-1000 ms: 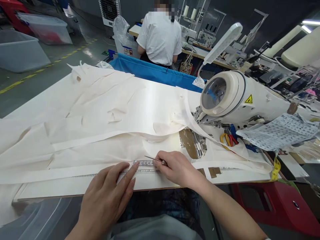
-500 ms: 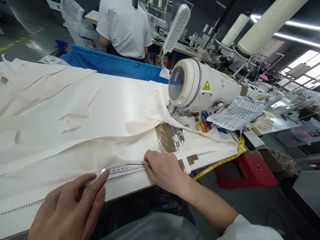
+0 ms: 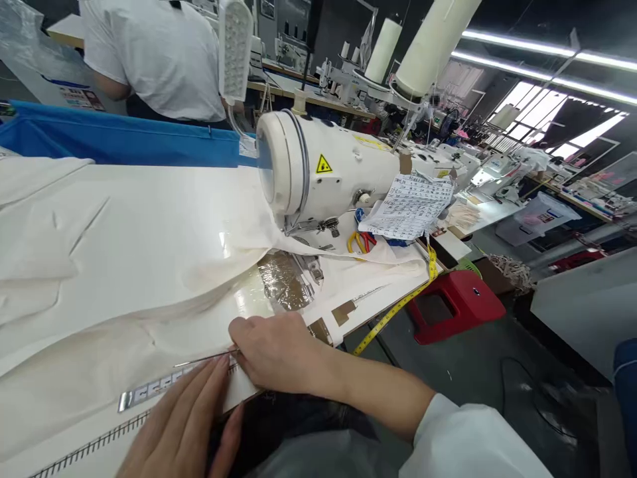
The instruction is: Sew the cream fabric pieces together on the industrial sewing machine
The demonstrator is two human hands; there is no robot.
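"Thread cones [image 3: 383,50] of the big sort, how many are above your machine [image 3: 338,156]?"

"Two, pale and tapered, over one white, rounded machine."

"And your hands?"

"Both are in view. My right hand [image 3: 276,352] is curled closed, its fingertips pinching one thin metal rod [image 3: 204,360] that points left. My left hand [image 3: 184,425] is open, palm down, long fingers together and thumb apart, resting across one numbered ruler [image 3: 146,390]. The rod lies just beyond those fingertips."

"Does the left one grip anything?"

"No, the fingers lie flat; how hard they press, I can't tell."

"What about the cloth [image 3: 99,358]?"

"Pale and soft, rippled in long folds over the smooth white surface [image 3: 379,300]. The ruler's shiny end shows on it, near the black printed scale [image 3: 89,450]."

"Anything else close by?"

"Two squarish brown patches [image 3: 343,313] near the front edge, one wrinkled, glossy brown patch [image 3: 286,282] by the machine, one creased paper sheet [image 3: 411,206] covered in writing, yellow and red tool handles [image 3: 358,243], one flexible yellow tape measure [image 3: 388,317] hanging down, and one red stool [image 3: 460,305]."
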